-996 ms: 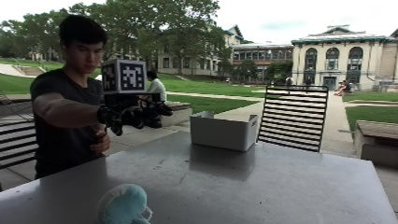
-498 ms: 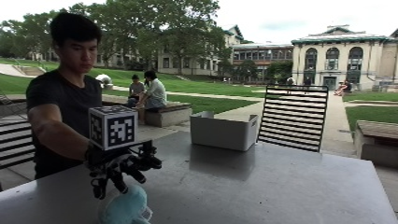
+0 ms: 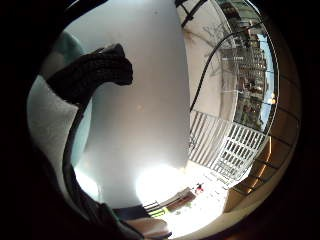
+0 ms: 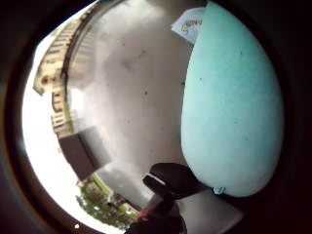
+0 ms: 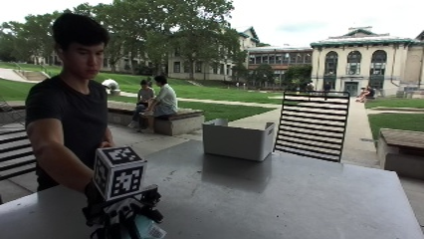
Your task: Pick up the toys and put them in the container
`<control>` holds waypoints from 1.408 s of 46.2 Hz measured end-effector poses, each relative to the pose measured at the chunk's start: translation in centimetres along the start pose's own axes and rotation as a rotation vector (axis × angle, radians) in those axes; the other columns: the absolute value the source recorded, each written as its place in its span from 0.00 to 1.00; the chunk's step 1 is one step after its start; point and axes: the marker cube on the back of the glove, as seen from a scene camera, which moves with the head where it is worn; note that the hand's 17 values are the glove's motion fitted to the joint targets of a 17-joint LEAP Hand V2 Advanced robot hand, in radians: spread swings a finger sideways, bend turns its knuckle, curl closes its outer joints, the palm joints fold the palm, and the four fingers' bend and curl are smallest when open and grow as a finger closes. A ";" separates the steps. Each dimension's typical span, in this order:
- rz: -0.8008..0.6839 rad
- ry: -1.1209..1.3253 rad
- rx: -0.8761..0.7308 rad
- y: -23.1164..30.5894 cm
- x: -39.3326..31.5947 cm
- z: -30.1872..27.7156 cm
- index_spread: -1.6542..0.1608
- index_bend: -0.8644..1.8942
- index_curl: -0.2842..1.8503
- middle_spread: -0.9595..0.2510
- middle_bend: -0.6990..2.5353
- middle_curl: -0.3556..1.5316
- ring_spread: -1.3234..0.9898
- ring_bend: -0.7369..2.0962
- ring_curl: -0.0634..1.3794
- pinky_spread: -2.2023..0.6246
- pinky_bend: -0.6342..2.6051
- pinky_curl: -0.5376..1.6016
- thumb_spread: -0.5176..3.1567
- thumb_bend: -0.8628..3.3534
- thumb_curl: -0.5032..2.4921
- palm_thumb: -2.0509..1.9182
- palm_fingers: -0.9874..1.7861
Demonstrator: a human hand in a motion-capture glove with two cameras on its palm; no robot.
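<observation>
A light blue plush toy [image 5: 141, 228] with a paper tag lies at the table's near left corner. My gloved right hand [image 5: 122, 215] sits on top of it, and most of the toy is hidden beneath. In the thumb side palm view the toy [image 4: 231, 112] fills much of the picture and a black fingertip [image 4: 170, 180] rests against its edge. In the little finger side palm view a gloved finger [image 3: 95, 70] curls over the toy [image 3: 47, 120]. The grey container [image 5: 238, 140] stands open-topped at the table's far edge, well away from the hand.
The grey table [image 5: 285, 194] stretches bare between the toy and the container. A black slatted chair [image 5: 311, 124] stands just behind the container. Another bench back [image 5: 13, 154] is at the person's side.
The right hand has come down from chest height onto the blue toy at the near left corner. Its fingers now curl around the toy.
</observation>
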 end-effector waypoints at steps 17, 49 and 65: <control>0.030 -0.019 0.104 1.3 0.0 0.1 0.73 0.37 0.14 0.60 0.46 0.46 0.42 0.71 0.37 0.62 0.54 0.38 0.37 0.32 0.35 0.77 0.74; 0.054 -0.075 0.340 12.0 -8.2 -24.7 0.74 0.45 0.24 0.48 0.46 0.47 0.39 0.67 0.39 0.62 0.52 0.43 0.34 0.28 0.40 0.67 0.70; -0.181 -0.123 0.419 19.4 -27.2 -31.2 0.71 0.39 0.24 0.45 0.43 0.47 0.38 0.65 0.38 0.62 0.51 0.44 0.30 0.26 0.43 0.68 0.71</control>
